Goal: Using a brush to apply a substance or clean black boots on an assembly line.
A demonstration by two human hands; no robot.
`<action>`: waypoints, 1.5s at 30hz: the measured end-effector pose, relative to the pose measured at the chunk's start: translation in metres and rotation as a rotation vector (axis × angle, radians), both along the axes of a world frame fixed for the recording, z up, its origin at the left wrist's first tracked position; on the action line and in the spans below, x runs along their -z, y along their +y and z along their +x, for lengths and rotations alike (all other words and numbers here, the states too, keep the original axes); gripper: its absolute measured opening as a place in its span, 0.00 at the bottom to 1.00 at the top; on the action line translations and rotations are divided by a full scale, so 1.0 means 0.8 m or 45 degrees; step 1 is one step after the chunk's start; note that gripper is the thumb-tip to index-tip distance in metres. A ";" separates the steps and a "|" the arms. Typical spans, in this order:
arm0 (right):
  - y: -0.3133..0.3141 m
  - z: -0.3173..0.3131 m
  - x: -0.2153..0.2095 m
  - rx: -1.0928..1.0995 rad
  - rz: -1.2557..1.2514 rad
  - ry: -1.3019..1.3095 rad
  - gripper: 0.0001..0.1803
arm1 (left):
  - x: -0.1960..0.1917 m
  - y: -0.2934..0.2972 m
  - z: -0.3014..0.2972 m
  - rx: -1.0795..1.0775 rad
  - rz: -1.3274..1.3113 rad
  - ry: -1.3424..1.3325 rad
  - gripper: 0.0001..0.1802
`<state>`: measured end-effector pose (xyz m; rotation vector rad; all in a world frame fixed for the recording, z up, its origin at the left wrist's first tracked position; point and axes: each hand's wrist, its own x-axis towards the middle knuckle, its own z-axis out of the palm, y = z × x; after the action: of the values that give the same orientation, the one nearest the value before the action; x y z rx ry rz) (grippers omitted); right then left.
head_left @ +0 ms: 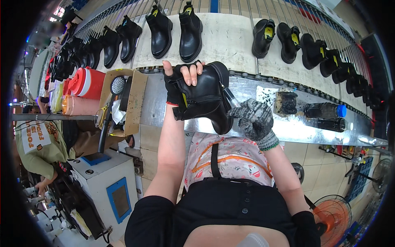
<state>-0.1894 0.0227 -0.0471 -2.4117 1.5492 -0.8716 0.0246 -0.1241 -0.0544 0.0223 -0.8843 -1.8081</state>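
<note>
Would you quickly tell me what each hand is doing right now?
Left hand: closed on the black boot.
Right hand, in a grey knit glove: against the boot's sole side; grip cannot be told.

Both forearms raised, hands clenched

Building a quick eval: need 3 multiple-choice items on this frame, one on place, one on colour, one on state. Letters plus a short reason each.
1. Where is the cardboard box?
A. left of the held boot
B. right of it
C. on the floor

2. What colour is the held boot?
A. brown
B. black
C. white

3. How is the right hand covered?
A. bare
B. grey knit glove
C. rubber glove

Answers:
1 A: the box sits on the bench left of the left hand.
2 B: its leather is black.
3 B: a speckled grey knit covers it.
</note>
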 end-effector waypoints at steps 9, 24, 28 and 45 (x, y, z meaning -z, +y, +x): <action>0.009 0.000 0.010 -0.082 0.135 0.049 0.12 | 0.013 -0.010 0.018 0.006 -0.009 0.019 0.41; 0.034 -0.041 0.024 -0.183 0.660 -0.440 0.18 | 0.053 -0.036 0.040 0.008 0.047 0.089 0.45; 0.049 -0.041 0.031 -0.056 0.785 -0.656 0.24 | 0.064 -0.048 0.046 0.016 0.080 0.053 0.46; 0.072 -0.035 0.075 0.728 1.144 -1.943 0.43 | 0.117 -0.071 -0.002 -1.264 -0.176 -1.182 0.31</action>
<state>-0.2176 0.0804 -0.1070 -0.3075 1.3108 -1.1936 0.0232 -0.1813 -0.1482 1.0851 -1.2988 -0.7303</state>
